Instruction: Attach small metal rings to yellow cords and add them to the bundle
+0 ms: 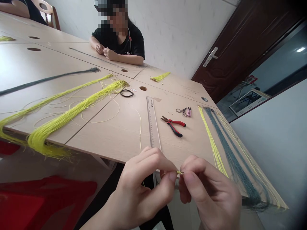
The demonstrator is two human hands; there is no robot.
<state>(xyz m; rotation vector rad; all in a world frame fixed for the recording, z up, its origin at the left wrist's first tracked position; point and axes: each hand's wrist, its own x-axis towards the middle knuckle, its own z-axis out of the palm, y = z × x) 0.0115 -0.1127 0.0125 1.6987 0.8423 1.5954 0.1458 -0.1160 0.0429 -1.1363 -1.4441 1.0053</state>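
Where hands (141, 188) (209, 188) meet, thin yellow cord (179, 172) shows.

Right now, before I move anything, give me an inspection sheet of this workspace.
surface: joined pale laminate tables with round holes.
job's things: short yellow cord between both hands; yellow cord bundles and grey-green cord bundle laid out nearby.
clutter: steel ruler, red-and-black pliers, small snips, black elastic band.
grippers: left hand and right hand pinching the cord at their fingertips.
cables: nothing seen.
surroundings: seated person across the table, red stool, dark wooden door.
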